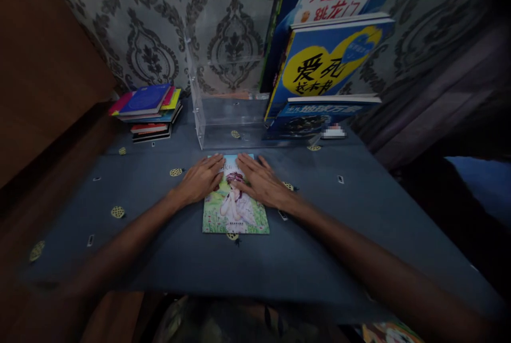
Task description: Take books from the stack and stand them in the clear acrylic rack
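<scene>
A thin book (236, 210) with a green cover and a drawn figure lies closed and flat on the table, in the middle of the head view. My left hand (203, 179) rests flat on its upper left part, fingers stretched out. Over the upper right part lies my right hand (261, 180), also flat, with its thumb across the cover and its fingers apart. Both hands cover some of the title at the top. Neither hand grips the book.
Just behind the book stands a clear acrylic rack (197, 103); its right side holds several large books, among them a blue and yellow book (319, 66). A stack of books (147, 108) sits at the back left. A patterned blue cloth (319, 183) covers the table.
</scene>
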Motion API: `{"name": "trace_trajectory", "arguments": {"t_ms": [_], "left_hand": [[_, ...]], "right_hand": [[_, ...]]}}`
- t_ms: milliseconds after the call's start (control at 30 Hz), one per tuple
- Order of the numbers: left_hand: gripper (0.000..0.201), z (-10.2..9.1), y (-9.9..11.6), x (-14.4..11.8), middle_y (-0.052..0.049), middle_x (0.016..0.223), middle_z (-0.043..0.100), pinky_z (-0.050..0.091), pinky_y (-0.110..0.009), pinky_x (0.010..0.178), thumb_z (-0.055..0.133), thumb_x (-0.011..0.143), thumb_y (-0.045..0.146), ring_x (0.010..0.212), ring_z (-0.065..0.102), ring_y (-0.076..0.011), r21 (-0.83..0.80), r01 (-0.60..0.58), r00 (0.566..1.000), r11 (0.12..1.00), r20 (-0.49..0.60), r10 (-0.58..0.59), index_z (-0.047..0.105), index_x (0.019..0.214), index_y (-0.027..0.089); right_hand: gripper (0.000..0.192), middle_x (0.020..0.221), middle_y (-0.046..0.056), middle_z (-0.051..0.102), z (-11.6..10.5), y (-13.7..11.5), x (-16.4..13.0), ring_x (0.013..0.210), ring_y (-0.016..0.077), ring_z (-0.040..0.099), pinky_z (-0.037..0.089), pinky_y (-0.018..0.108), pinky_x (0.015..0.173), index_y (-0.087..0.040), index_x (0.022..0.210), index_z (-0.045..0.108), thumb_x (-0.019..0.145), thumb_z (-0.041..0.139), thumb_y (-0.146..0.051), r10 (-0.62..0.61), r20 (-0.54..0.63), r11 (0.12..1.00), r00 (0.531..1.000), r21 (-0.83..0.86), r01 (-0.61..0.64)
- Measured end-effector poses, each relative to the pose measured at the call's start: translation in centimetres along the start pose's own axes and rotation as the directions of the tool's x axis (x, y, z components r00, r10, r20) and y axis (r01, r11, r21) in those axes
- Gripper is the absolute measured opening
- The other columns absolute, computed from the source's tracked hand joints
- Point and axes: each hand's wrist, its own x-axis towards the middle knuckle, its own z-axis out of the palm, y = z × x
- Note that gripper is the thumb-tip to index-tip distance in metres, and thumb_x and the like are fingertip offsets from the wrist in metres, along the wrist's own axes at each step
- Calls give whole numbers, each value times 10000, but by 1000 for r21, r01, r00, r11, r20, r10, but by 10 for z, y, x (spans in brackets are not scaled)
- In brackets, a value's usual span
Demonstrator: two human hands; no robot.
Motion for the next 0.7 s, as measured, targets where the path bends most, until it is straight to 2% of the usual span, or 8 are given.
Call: {"name": "trace_trajectory", "arguments": {"t_ms": [100,200,367,533,600,700], "left_hand": [[495,2,-4,-11,-156,1543,454,370,-439,1190,359,1032,356,1459,400,-244,3,44,999,999,-24,-44,463,1456,122],[498,7,-4,-15,-154,1553,439,352,-440,1201,340,1037,347,1476,367,-239,6,57,998,998,-32,-57,448,1467,120],[477,14,0,-15,-147,1552,444,349,-458,1201,349,1027,302,1473,373,-240,-17,77,993,997,-86,-78,455,1462,138],[423,20,9,-21,-186,1495,503,423,-510,1129,415,996,274,1405,470,-307,-14,212,957,977,-200,-210,548,1383,166],[411,20,12,-24,-183,1467,532,420,-538,1120,436,984,270,1387,486,-321,-48,253,938,966,-233,-257,564,1365,187],[422,16,13,-24,-179,1418,576,401,-558,1128,488,946,287,1371,495,-339,-197,285,923,938,-208,-324,583,1340,173]], "right_hand": [[708,1603,205,337,4,6,4,1513,301,269,225,550,1223,-79,1523,383,1009,346,-565,73,-21,997,997,-15,-73],[731,1612,202,319,9,5,-8,1521,299,243,238,552,1219,-79,1542,347,1014,296,-582,76,-47,997,996,-31,-78],[743,1631,219,260,20,-19,-53,1534,334,181,225,604,1210,-80,1567,290,1013,317,-575,34,-54,997,998,-73,-38],[712,1646,171,253,25,-44,-92,1535,382,127,251,663,1187,-165,1590,256,1006,391,-550,-10,-63,998,998,-60,6],[704,1650,159,250,25,-47,-97,1532,392,132,257,678,1181,-190,1594,247,1004,418,-535,-6,-75,999,997,-39,3],[705,1654,158,237,21,-47,-97,1530,391,145,277,659,1186,-198,1594,245,1000,449,-519,-1,-85,1000,996,12,2]]}}
